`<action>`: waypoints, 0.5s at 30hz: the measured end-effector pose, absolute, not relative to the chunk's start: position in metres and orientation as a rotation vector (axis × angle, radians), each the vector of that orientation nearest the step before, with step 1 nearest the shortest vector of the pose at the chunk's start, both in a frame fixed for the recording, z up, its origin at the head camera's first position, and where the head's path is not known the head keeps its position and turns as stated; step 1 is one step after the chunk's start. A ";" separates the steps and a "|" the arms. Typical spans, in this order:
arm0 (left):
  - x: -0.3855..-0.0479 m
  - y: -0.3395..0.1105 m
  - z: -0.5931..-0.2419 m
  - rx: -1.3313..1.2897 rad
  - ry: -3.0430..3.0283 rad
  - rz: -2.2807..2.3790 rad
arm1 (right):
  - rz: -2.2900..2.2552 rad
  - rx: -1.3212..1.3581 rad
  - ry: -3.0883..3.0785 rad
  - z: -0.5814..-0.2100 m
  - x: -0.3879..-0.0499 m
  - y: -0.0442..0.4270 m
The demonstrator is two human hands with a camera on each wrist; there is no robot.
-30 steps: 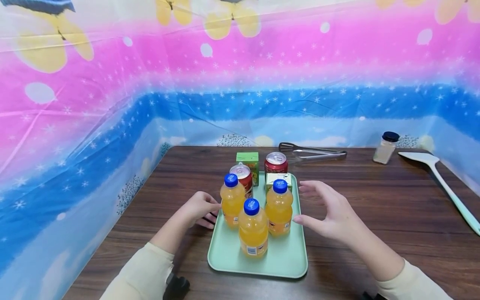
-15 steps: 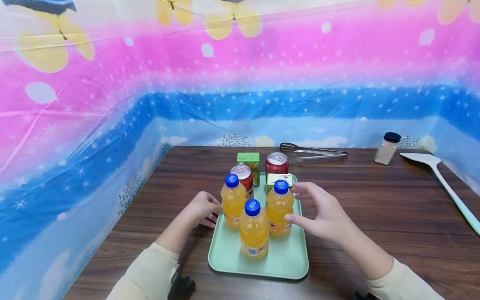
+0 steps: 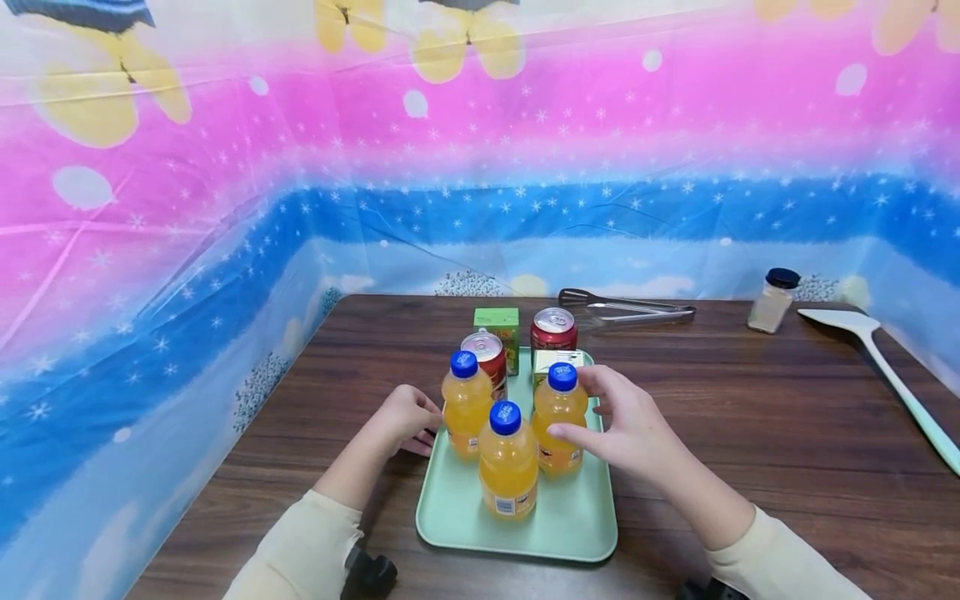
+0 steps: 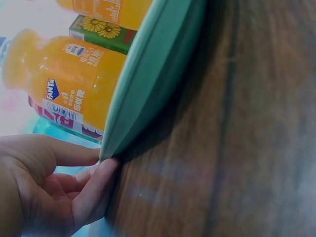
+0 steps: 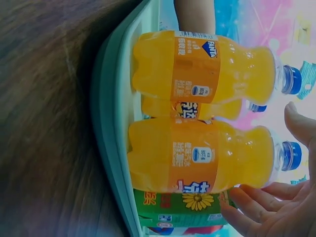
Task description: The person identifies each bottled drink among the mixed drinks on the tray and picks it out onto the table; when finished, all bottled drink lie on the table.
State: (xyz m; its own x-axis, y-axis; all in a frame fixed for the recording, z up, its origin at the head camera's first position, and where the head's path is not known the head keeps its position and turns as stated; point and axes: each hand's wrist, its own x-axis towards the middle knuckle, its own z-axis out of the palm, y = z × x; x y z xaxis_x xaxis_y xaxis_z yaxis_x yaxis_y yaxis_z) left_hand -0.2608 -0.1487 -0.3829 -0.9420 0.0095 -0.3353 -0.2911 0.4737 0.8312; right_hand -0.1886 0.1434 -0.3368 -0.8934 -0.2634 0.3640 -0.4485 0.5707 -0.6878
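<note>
A pale green tray [image 3: 555, 533] on the table carries drinks. At its left rim my left hand [image 3: 405, 421] pinches the edge between thumb and finger, plainly in the left wrist view. Three orange Fanta bottles with blue caps stand on it: a front bottle [image 3: 508, 475], a left bottle [image 3: 467, 408] and a right bottle [image 3: 557, 408]. My right hand [image 3: 633, 429] spreads around the right bottle, thumb in front and fingers behind its neck; the right wrist view shows the thumb apart from it. Behind stand two red cans [image 3: 483, 343], a green carton [image 3: 497, 317] and a white-topped carton [image 3: 557, 359].
Metal tongs [image 3: 637, 310] with a dark head lie at the table's back edge. A glass jar [image 3: 772, 307] with a black lid stands at the back right, near a pale green spatula [image 3: 896, 379]. A patterned cloth [image 3: 525, 200] encloses the table's far sides.
My right hand has moved left, from beside the tray to around the right bottle. The left hand stays at the tray's left rim, and the drinks have not moved.
</note>
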 end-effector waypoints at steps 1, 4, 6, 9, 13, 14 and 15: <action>-0.261 -0.149 -0.383 -0.243 2.431 1.453 | 1.226 0.587 -2.588 -0.337 -0.190 0.142; -0.262 -0.149 -0.383 -0.242 2.425 1.459 | 1.254 0.552 -2.611 -0.337 -0.191 0.139; -0.262 -0.149 -0.384 -0.237 2.420 1.467 | 1.261 0.540 -2.623 -0.337 -0.192 0.137; -0.262 -0.149 -0.384 -0.227 2.421 1.469 | 1.273 0.523 -2.629 -0.337 -0.192 0.135; -0.262 -0.149 -0.383 -0.234 2.425 1.469 | 1.304 0.502 -2.644 -0.338 -0.193 0.132; -0.262 -0.149 -0.383 -0.235 2.426 1.466 | 1.313 0.503 -2.646 -0.339 -0.193 0.132; -0.262 -0.149 -0.383 -0.237 2.428 1.463 | 1.318 0.505 -2.648 -0.339 -0.194 0.131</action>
State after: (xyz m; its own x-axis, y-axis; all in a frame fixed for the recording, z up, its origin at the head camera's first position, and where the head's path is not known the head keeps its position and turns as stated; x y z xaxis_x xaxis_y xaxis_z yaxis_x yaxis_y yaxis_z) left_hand -0.2624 -0.1490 -0.3828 -0.9428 0.0115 -0.3331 -0.2891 0.4691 0.8345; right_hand -0.1937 0.1314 -0.3394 -0.9337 -0.2342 0.2708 -0.3572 0.5599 -0.7476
